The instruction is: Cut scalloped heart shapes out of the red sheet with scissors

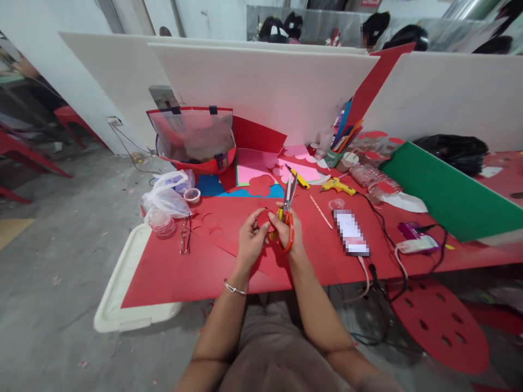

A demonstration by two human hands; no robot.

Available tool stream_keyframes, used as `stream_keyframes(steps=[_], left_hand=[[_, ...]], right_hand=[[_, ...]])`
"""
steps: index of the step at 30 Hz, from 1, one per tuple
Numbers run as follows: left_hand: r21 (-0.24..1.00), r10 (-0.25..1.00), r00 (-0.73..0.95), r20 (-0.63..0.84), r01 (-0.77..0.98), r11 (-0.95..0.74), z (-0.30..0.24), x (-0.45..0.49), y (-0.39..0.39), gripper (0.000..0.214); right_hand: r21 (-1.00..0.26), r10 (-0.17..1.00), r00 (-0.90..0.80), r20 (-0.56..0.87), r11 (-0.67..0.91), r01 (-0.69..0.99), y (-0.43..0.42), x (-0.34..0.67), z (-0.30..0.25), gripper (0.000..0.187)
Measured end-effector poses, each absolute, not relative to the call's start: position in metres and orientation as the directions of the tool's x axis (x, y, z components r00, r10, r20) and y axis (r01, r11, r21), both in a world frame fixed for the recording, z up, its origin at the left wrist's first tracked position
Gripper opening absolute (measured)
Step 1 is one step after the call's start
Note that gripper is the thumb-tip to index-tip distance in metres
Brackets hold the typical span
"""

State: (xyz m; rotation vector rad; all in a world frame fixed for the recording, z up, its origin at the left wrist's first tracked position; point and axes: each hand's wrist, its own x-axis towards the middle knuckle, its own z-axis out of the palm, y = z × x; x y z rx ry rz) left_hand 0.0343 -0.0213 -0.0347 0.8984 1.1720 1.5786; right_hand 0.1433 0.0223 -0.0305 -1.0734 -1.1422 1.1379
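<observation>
My right hand [291, 233] grips orange-handled scissors [287, 209], blades pointing up and away. My left hand [250, 237] pinches a small red paper cut-out [263, 219] right next to the scissor handles. Both hands hover over a large red paper sheet [196, 267] that covers the low table. A silver bangle [234, 287] sits on my left wrist.
A phone [351, 233] on a cable lies right of my hands, a yellow glue gun [337, 187] and a stick behind it. Pink, blue and red paper hearts, a red-trimmed clear bag [192, 137], a plastic bag [166, 193], tape roll, green board [449, 193] and white foam boards surround the table.
</observation>
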Motion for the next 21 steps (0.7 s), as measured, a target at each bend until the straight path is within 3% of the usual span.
stream_keyframes(steps=[8,14,21], left_hand=[[0.95,0.96,-0.264,-0.096,-0.313,0.009,-0.047,0.039,-0.014,0.075],[0.952,0.946,-0.292,-0.141,-0.303,0.048,-0.06,0.041,-0.008,0.08],[0.968,0.935,-0.342,-0.096,-0.253,0.007,-0.066,0.038,-0.01,0.067]], right_hand=[[-0.982,0.998,0.056,0.004,0.014,-0.187,0.025,0.136,-0.055,0.055],[-0.977,0.992,0.128,0.003,0.03,-0.211,0.032,0.139,-0.061,0.049],[-0.956,0.995,0.08,-0.061,-0.035,-0.29,0.037,0.143,-0.066,0.055]])
